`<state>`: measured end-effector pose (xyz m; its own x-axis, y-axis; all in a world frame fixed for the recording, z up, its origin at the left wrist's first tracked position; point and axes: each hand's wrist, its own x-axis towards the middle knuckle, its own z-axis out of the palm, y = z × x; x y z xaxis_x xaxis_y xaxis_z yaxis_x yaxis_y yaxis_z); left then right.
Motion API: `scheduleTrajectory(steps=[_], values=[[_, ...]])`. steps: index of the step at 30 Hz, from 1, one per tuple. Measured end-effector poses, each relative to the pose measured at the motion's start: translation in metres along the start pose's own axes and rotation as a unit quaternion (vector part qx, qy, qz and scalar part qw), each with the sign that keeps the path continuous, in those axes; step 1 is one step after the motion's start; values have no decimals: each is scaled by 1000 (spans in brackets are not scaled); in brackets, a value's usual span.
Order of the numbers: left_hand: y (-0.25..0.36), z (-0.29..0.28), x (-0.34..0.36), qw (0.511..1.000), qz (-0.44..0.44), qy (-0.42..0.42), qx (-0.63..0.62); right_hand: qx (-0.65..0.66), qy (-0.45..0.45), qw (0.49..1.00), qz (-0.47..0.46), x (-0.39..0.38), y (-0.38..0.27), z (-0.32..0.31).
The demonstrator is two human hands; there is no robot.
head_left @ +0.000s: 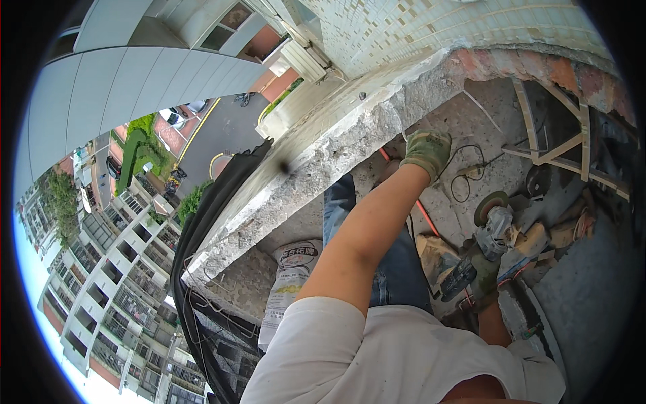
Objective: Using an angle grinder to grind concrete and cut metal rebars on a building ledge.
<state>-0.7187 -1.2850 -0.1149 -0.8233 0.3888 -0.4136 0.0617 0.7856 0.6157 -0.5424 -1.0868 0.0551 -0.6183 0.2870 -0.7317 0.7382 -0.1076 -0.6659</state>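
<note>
My left hand [428, 152], in a green work glove, reaches forward beside the inner edge of a broken, rough wall [350, 148]. Its fingers look curled, and whatever they may hold is hidden. Down at my right side, my right hand [486, 273], also gloved, is wrapped round the body of an angle grinder [496, 229]. The round disc [491, 207] of the grinder points forward, away from me. Part of the right hand is hidden behind the tool.
A wooden frame [538, 158] leans at the far right. An orange-red hose [427, 219] and a dark cable [457, 176] cross the dusty floor. A printed white sack [291, 283] stands left of my legs. Beyond the wall is a long drop to a street [215, 135].
</note>
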Motion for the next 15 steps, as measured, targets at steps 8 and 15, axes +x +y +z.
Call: scheduleTrajectory(steps=[8, 15], values=[[-17, -1, -17, 998, 59, -2, 18, -26, -33, 999, 18, -10, -9, 15], [-60, 72, -23, 993, 8, -25, 114, -12, 2, 1000, 5, -15, -22, 26]])
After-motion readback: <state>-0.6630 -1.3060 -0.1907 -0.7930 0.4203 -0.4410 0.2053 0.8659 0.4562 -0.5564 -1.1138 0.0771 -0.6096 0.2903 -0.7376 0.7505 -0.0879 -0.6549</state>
